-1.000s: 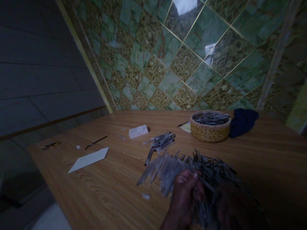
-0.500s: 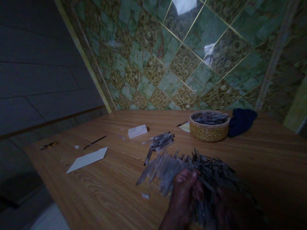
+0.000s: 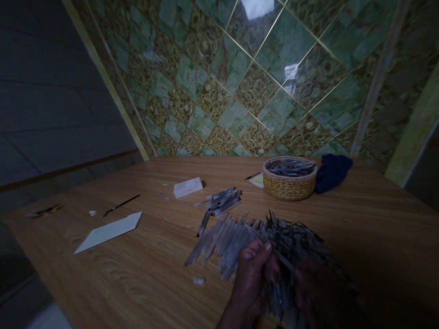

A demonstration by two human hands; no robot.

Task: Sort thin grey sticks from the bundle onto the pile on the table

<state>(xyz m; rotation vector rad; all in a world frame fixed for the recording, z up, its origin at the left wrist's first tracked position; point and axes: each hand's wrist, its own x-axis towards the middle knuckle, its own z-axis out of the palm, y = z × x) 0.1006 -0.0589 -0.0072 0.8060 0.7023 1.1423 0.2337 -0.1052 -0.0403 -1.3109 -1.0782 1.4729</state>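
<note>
My left hand (image 3: pixel 252 269) is closed in a pinch, thumb on top, around a slim translucent stick (image 3: pixel 284 260). The stick slants from upper left to lower right, and its lower end runs into my right hand (image 3: pixel 310 288). That hand is closed on it in deep shadow, its fingers only dimly visible. Beneath and around both hands spreads a loose pile of similar slim sticks (image 3: pixel 226 246), pale on the left and darker on the right. Beyond it lies a smaller bundle of sticks with dark ends (image 3: pixel 222 201).
A woven basket (image 3: pixel 290 187) full of sticks stands at the back right beside a dark blue cloth (image 3: pixel 332 172). A small white box (image 3: pixel 188 187), white card (image 3: pixel 109 232), thin dark tool (image 3: pixel 121 205) and yellow-and-black tool (image 3: pixel 46 210) lie on the wooden table (image 3: pixel 154 260). Behind rises a tiled wall.
The view has turned slightly right, so the table's things sit further left. The held stick now reaches further out at the upper left of my left hand.
</note>
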